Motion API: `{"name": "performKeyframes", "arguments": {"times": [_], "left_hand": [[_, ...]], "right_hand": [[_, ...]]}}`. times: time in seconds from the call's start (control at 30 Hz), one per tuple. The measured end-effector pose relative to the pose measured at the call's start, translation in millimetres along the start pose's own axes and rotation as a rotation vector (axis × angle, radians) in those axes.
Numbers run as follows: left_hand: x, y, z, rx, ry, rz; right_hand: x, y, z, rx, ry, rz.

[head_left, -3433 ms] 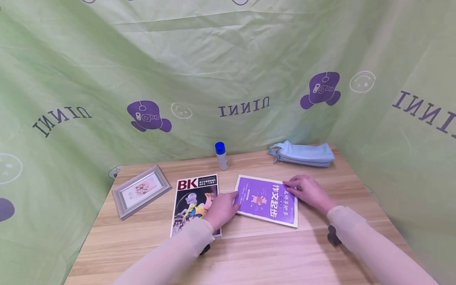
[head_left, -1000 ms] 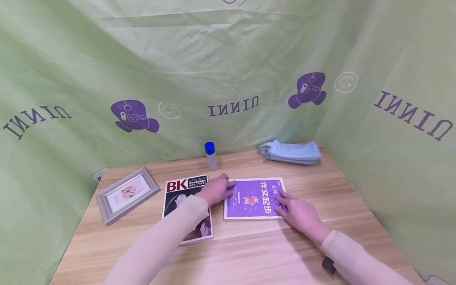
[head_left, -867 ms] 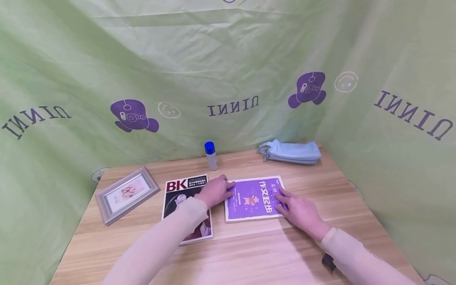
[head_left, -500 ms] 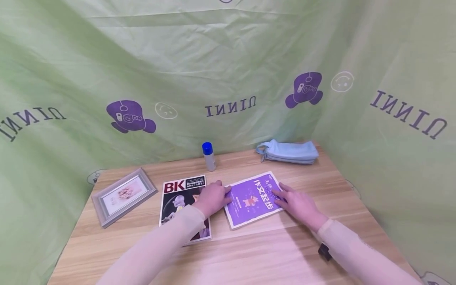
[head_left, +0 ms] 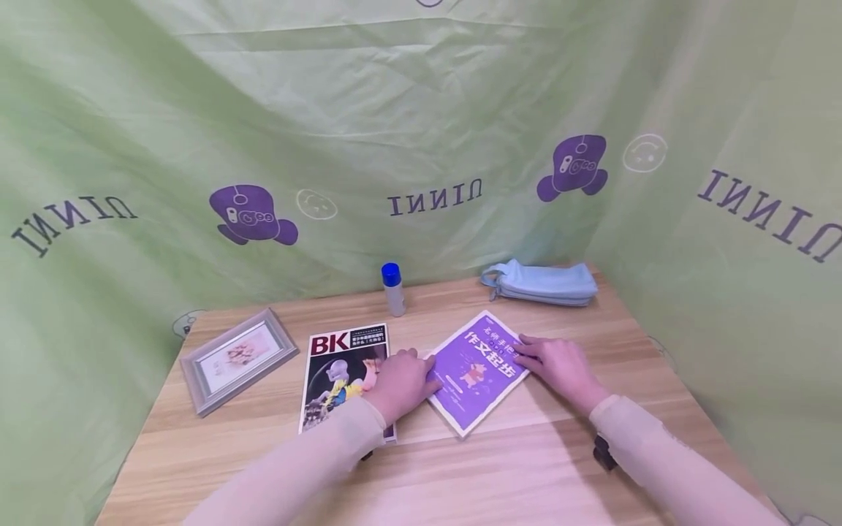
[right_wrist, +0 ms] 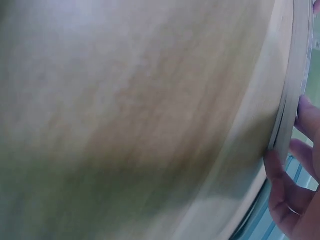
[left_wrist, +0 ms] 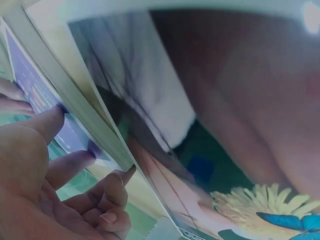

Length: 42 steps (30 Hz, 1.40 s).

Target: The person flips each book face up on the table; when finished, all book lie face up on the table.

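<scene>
A purple-covered book [head_left: 470,376] with a white border lies turned at an angle on the wooden table, its title reading toward the upper right. My left hand [head_left: 401,383] grips its left edge, thumb and forefinger at the cover, as the left wrist view shows. On the opposite edge my right hand [head_left: 562,369] pinches the book; in the right wrist view its fingertips sit at the page block [right_wrist: 295,75]. Under and beside my left forearm lies a magazine [head_left: 335,376] marked BK, its lower part partly hidden by the sleeve.
A grey picture frame [head_left: 240,358] lies at the table's left side. At the back stands a small bottle [head_left: 395,298] with a blue cap. A light-blue pencil case [head_left: 546,285] rests at the back right. Green printed cloth [head_left: 368,131] hangs behind the table.
The purple book has turned counterclockwise, its title swinging from the right side toward the top. Both hands have stayed at its edges, shifting their hold. The other objects keep their places.
</scene>
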<state>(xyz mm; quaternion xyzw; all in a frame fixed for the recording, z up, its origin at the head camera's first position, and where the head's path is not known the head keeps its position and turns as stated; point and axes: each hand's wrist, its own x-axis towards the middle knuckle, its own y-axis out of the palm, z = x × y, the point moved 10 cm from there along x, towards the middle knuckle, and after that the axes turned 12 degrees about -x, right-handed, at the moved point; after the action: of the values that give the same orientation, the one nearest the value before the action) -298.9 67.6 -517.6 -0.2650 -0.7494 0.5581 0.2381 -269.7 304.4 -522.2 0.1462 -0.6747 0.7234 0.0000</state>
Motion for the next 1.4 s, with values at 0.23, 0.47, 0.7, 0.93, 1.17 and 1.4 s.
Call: {"name": "performKeyframes", "arguments": {"times": [0.23,0.47,0.7,0.93,1.17,1.4], "left_hand": [[-3.1,3.1,-8.9,0.011,-0.003,0.021],[-5.9,3.5,-13.9,0.028,0.007,0.016],[-8.6,5.8,-23.8,0.032,0.017,0.014],[-13.2,5.5,-29.6,-0.007,0.005,0.035],[-17.8,9.5,-38.6,-0.022,0.006,0.038],[-24.0,8.5,-55.2,0.022,0.055,-0.012]], "right_hand": [[1.8,-1.4,-6.7,0.026,0.032,-0.071],[6.7,-1.4,-3.7,0.017,0.035,-0.1],[16.7,-1.9,-0.9,0.023,0.024,-0.097],[26.5,-1.7,3.1,0.04,0.005,-0.089],[36.2,-0.4,6.0,0.051,-0.005,-0.074],[47.4,2.8,8.4,0.068,-0.021,-0.065]]}}
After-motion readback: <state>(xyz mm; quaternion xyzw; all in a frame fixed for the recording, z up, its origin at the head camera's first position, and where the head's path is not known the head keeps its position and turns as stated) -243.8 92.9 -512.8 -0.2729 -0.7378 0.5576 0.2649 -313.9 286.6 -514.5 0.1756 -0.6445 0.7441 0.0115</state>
